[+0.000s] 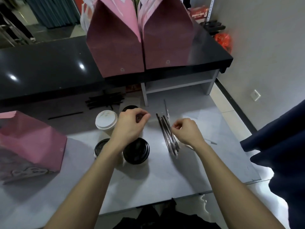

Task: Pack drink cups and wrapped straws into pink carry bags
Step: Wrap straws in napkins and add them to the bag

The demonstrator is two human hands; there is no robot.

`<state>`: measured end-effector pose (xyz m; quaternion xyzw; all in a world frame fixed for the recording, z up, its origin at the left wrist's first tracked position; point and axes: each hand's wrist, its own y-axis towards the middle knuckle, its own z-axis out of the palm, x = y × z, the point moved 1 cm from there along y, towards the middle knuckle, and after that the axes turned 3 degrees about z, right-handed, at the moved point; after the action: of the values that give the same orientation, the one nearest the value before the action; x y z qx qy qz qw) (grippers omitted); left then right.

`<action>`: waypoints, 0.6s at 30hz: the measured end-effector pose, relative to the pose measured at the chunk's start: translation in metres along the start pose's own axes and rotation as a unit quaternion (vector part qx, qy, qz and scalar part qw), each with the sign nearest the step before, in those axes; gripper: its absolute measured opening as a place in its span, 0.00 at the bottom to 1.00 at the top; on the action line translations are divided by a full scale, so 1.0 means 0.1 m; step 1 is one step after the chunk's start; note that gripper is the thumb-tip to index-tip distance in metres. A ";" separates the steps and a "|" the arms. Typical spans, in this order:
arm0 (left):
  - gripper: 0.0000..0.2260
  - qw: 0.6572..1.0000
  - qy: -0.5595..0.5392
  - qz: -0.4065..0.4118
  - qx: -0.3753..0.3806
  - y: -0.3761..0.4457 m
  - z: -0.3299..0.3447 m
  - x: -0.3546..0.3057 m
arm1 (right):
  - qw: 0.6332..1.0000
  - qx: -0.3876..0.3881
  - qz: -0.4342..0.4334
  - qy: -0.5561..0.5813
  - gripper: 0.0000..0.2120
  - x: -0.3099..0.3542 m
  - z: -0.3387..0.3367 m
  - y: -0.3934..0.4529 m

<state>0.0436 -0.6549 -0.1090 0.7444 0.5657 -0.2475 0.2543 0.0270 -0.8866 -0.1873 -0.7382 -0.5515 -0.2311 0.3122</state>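
Note:
Several wrapped straws (168,136) lie in a bundle on the grey table (165,176). My right hand (186,131) sits at the bundle's right edge, with curled fingers pinching a wrapper there. My left hand (132,123) hovers with curled fingers over a black-lidded cup (130,107) and holds nothing that I can see. A white-lidded cup (106,119) stands to its left. Nearer me are a second black-lidded cup (136,150) and a third (100,147) half hidden by my forearm. One pink bag (29,142) stands at the table's left.
Two more pink bags (115,40) (166,35) stand side by side on the raised black counter (41,66). Loose black straws (104,101) lie under the counter's edge. A dark blue cloth (277,146) hangs at the right, beside the table.

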 end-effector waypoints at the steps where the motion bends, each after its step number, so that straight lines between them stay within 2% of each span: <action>1: 0.11 0.997 -0.059 -0.036 0.016 0.03 0.09 -0.01 | 0.999 0.008 -0.027 0.042 0.06 0.04 -0.02 -0.03; 3: 0.12 0.987 -0.134 -0.074 0.042 0.09 0.25 -0.03 | 0.991 0.037 -0.081 0.104 0.05 0.12 -0.03 -0.07; 5: 0.09 0.981 -0.174 -0.081 0.037 0.13 0.36 -0.02 | 0.982 0.067 -0.120 0.130 0.05 0.19 0.02 -0.09; 8: 0.07 0.975 -0.205 -0.088 -0.004 0.15 0.40 0.06 | 0.979 0.073 -0.106 0.160 0.09 0.15 0.12 -0.03; 11: 0.07 0.964 -0.245 -0.100 -0.024 0.15 0.36 0.12 | 0.998 -0.025 -0.055 0.018 0.08 -0.06 0.20 0.12; 12: 0.07 0.963 -0.249 -0.099 -0.026 0.14 0.34 0.14 | 0.999 -0.032 -0.021 -0.030 0.06 -0.14 0.23 0.16; 15: 0.06 0.965 -0.243 -0.087 -0.035 0.12 0.28 0.17 | 0.991 0.017 0.053 -0.123 0.06 -0.25 0.35 0.25; 18: 0.06 0.969 -0.229 -0.080 -0.036 0.11 0.26 0.19 | 0.987 0.023 0.069 -0.145 0.08 -0.27 0.44 0.29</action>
<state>0.0568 -0.6612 -0.1396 0.6105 0.5585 -0.4108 0.3829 0.0475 -0.8784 -0.2426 -0.7926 -0.5442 -0.0865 0.2612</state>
